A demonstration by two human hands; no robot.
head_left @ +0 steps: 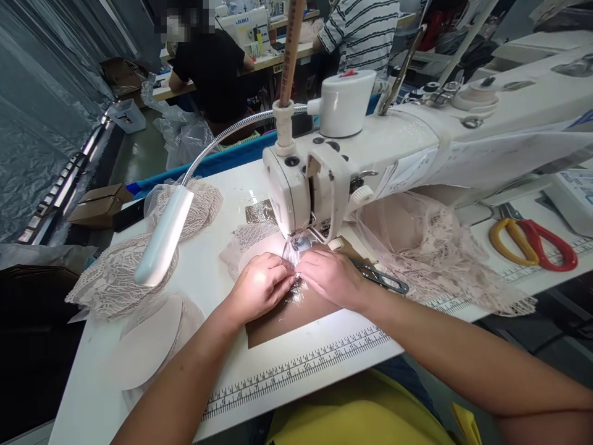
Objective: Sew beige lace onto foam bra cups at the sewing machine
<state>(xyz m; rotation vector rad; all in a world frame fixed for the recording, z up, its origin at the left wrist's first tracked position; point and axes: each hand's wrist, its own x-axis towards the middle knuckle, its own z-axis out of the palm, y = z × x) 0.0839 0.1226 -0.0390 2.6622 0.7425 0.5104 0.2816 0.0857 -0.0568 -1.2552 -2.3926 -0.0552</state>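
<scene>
Under the needle area of a white sewing machine (291, 198), pale lace fabric (250, 240) lies on a brown plate (278, 321). My left hand (263, 283) is closed, its fingertips pinching the lace's edge just in front of the needle. Close beside it, my right hand (330, 275) is also closed, thumb and fingers pressed together on the same fabric. The two hands' fingertips nearly meet. A bright light falls on them. The exact edge between the fingers is too small to make out.
Lace pieces (125, 275) and a pale cup (148, 340) lie left, below a lamp (164, 238). More lace (417, 247), dark snips (384, 279) and red-and-yellow scissors (532, 244) lie right. A ruler strip (306, 366) follows the front edge. Two people sit beyond.
</scene>
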